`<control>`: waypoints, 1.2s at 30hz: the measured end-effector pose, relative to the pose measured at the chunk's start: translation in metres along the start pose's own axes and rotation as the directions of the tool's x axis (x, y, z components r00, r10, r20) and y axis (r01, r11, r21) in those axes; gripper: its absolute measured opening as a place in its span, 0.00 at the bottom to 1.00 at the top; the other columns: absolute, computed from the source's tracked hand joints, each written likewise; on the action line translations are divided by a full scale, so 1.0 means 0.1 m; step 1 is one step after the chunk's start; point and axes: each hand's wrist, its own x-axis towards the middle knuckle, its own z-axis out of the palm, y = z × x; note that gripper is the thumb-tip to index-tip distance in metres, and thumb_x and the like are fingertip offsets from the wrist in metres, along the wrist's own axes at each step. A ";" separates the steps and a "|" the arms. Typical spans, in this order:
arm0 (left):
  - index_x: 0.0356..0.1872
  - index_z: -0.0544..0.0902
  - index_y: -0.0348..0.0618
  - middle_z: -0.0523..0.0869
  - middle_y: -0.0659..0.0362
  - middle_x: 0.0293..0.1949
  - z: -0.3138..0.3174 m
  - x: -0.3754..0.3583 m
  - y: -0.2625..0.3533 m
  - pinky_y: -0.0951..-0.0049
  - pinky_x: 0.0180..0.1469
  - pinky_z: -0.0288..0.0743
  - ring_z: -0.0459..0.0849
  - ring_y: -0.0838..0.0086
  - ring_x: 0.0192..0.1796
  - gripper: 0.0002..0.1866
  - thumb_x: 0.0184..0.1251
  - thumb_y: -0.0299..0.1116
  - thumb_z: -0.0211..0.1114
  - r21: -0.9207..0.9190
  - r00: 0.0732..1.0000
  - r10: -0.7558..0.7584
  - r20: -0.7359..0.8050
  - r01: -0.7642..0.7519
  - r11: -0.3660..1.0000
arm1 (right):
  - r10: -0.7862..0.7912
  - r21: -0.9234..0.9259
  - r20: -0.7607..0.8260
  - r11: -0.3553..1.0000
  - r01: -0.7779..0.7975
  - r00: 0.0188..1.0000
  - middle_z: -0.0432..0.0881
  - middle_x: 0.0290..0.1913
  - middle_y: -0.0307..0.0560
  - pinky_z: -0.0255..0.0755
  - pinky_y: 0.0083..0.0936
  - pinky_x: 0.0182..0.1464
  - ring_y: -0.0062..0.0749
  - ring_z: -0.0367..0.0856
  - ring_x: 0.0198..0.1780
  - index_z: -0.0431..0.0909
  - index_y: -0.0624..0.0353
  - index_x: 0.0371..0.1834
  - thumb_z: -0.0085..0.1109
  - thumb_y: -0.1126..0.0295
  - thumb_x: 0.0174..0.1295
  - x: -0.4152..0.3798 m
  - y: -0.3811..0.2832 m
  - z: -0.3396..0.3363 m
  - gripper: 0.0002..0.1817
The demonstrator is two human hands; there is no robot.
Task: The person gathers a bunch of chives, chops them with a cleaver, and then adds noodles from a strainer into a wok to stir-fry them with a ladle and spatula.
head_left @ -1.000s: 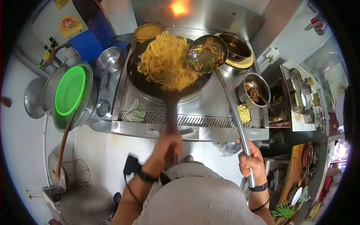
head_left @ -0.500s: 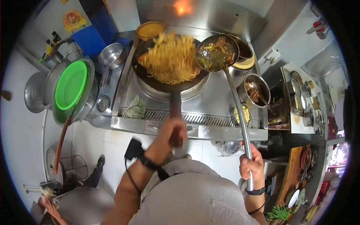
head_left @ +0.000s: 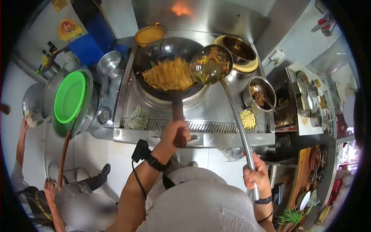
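Noodles in the pan, from the head view

I see the left hand (head_left: 176, 134) gripping the brown handle (head_left: 178, 120) of the pan (head_left: 166, 48); the noodles (head_left: 169, 74) lie in it, just ahead. The right hand (head_left: 256, 176) is closed around the long ladle (head_left: 211, 64), its bowl of food up ahead, beside the noodles.

Pale grey ribbed top (head_left: 201, 201), black wristbands (head_left: 156, 164) at both wrists, boxy black device (head_left: 140, 150), dark cables (head_left: 136, 179)

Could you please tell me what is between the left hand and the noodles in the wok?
Between the left hand and the noodles are the wooden handle and the near edge of the wok, seen in the head view.
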 end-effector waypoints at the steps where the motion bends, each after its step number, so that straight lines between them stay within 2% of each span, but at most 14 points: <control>1: 0.27 0.67 0.42 0.70 0.61 0.16 -0.03 0.10 0.01 0.74 0.18 0.69 0.70 0.76 0.15 0.06 0.47 0.24 0.55 0.005 1.000 0.011 0.010 -0.011 1.000 | 0.010 -0.004 0.004 1.000 -0.010 1.000 0.61 0.09 0.38 0.48 0.16 0.06 0.19 0.57 0.05 0.59 0.65 0.54 0.48 0.83 0.46 0.01 0.02 0.02 0.27; 5: 0.41 0.66 0.44 0.73 0.59 0.26 -0.40 0.32 -0.01 0.74 0.27 0.69 0.73 0.74 0.25 0.12 0.56 0.29 0.54 0.224 0.999 -0.044 -0.009 0.044 0.974 | 0.007 0.011 -0.012 1.000 -0.007 1.000 0.60 0.09 0.39 0.48 0.16 0.06 0.19 0.56 0.04 0.59 0.64 0.54 0.47 0.84 0.45 0.03 0.06 0.12 0.28; 7: 0.52 0.62 0.41 0.74 0.57 0.32 -0.63 0.44 0.04 0.71 0.36 0.69 0.74 0.69 0.32 0.21 0.58 0.33 0.55 0.846 0.901 0.380 0.211 -0.363 0.391 | 0.000 0.025 -0.015 1.000 0.000 1.000 0.60 0.09 0.38 0.48 0.16 0.06 0.19 0.56 0.04 0.59 0.64 0.54 0.47 0.84 0.45 0.04 0.07 0.18 0.28; 8: 0.55 0.62 0.40 0.73 0.52 0.40 -0.55 0.38 0.17 0.70 0.43 0.66 0.73 0.63 0.39 0.25 0.58 0.37 0.56 0.926 0.862 0.506 0.038 -0.221 0.307 | 0.001 0.027 -0.046 1.000 0.000 0.999 0.60 0.09 0.39 0.48 0.16 0.06 0.19 0.56 0.04 0.59 0.64 0.54 0.47 0.84 0.45 0.03 0.05 0.22 0.28; 9: 0.55 0.62 0.40 0.73 0.52 0.40 -0.51 0.39 0.36 0.70 0.43 0.66 0.73 0.63 0.39 0.25 0.58 0.37 0.56 0.927 0.860 0.508 0.047 -0.227 0.299 | 0.004 0.032 -0.076 0.999 -0.001 0.997 0.60 0.09 0.39 0.48 0.16 0.06 0.19 0.56 0.04 0.59 0.65 0.54 0.47 0.84 0.44 0.04 0.06 0.26 0.28; 11: 0.49 0.70 0.36 0.68 0.47 0.48 -0.43 0.52 0.86 0.59 0.48 0.63 0.68 0.57 0.49 0.24 0.54 0.41 0.58 0.828 0.515 0.648 0.561 -0.354 -0.435 | -0.043 0.022 -0.104 0.999 0.045 0.994 0.59 0.09 0.38 0.47 0.15 0.05 0.18 0.54 0.04 0.58 0.66 0.54 0.48 0.82 0.45 0.07 0.12 0.30 0.27; 14: 0.47 0.74 0.42 0.66 0.46 0.52 -0.20 0.75 1.32 0.53 0.55 0.55 0.63 0.55 0.55 0.24 0.54 0.48 0.55 0.698 0.512 0.560 0.651 -0.113 -0.707 | -0.068 0.012 -0.156 0.997 0.071 0.985 0.60 0.09 0.38 0.47 0.14 0.05 0.18 0.54 0.04 0.58 0.66 0.53 0.49 0.81 0.45 0.12 0.15 0.42 0.27; 16: 0.49 0.74 0.50 0.60 0.51 0.58 -0.22 1.02 1.48 0.44 0.58 0.44 0.53 0.57 0.62 0.26 0.59 0.56 0.44 0.552 0.713 0.396 0.579 0.015 -0.834 | -0.083 0.069 -0.169 0.993 0.095 0.982 0.64 0.10 0.40 0.50 0.15 0.06 0.19 0.58 0.04 0.57 0.66 0.55 0.50 0.82 0.47 0.16 0.19 0.50 0.27; 20: 0.55 0.70 0.57 0.48 0.53 0.65 -0.29 1.52 1.68 0.44 0.61 0.25 0.36 0.61 0.67 0.32 0.57 0.64 0.34 0.534 0.964 0.142 0.226 -0.001 -0.845 | -0.073 0.093 -0.240 0.991 0.097 0.968 0.64 0.10 0.40 0.51 0.15 0.06 0.20 0.58 0.04 0.57 0.67 0.55 0.49 0.82 0.47 0.19 0.26 0.63 0.28; 26: 0.56 0.68 0.58 0.45 0.55 0.66 -0.31 1.60 1.75 0.45 0.61 0.23 0.33 0.62 0.67 0.34 0.55 0.66 0.33 0.422 0.999 -0.004 0.033 -0.018 -0.906 | -0.054 0.146 -0.320 0.984 0.106 0.946 0.63 0.10 0.40 0.50 0.15 0.06 0.20 0.58 0.04 0.57 0.67 0.55 0.48 0.82 0.45 0.25 0.34 0.78 0.28; 32: 0.55 0.70 0.54 0.54 0.53 0.63 0.00 1.06 1.87 0.44 0.61 0.32 0.43 0.58 0.67 0.27 0.60 0.57 0.41 0.513 0.947 0.079 0.311 -0.098 -0.853 | -0.061 0.151 -0.374 0.981 0.126 0.925 0.61 0.10 0.38 0.48 0.14 0.05 0.18 0.57 0.05 0.58 0.67 0.53 0.50 0.80 0.47 0.36 0.36 0.89 0.26; 34: 0.54 0.69 0.51 0.62 0.48 0.59 0.15 0.74 1.91 0.52 0.60 0.46 0.51 0.61 0.65 0.28 0.59 0.56 0.42 0.583 0.763 0.061 0.644 -0.437 -0.685 | -0.048 0.161 -0.377 0.980 0.116 0.925 0.61 0.10 0.39 0.48 0.15 0.06 0.19 0.56 0.05 0.58 0.66 0.54 0.48 0.81 0.46 0.38 0.35 0.89 0.27; 35: 0.57 0.66 0.46 0.63 0.49 0.58 0.57 0.31 1.90 0.60 0.58 0.53 0.54 0.67 0.63 0.29 0.60 0.55 0.44 0.898 0.898 -0.010 0.440 -0.440 0.019 | -0.030 0.161 -0.376 0.982 0.097 0.926 0.62 0.10 0.41 0.48 0.16 0.06 0.19 0.56 0.05 0.58 0.65 0.55 0.46 0.83 0.45 0.41 0.34 0.87 0.28; 36: 0.59 0.61 0.42 0.61 0.49 0.59 -0.33 0.72 1.50 0.66 0.60 0.54 0.58 0.70 0.62 0.32 0.60 0.55 0.45 0.634 0.726 -0.131 0.675 -0.481 0.605 | -0.024 0.179 -0.368 0.979 0.096 0.930 0.61 0.10 0.41 0.48 0.17 0.05 0.20 0.56 0.05 0.58 0.64 0.55 0.46 0.83 0.44 0.43 0.33 0.86 0.29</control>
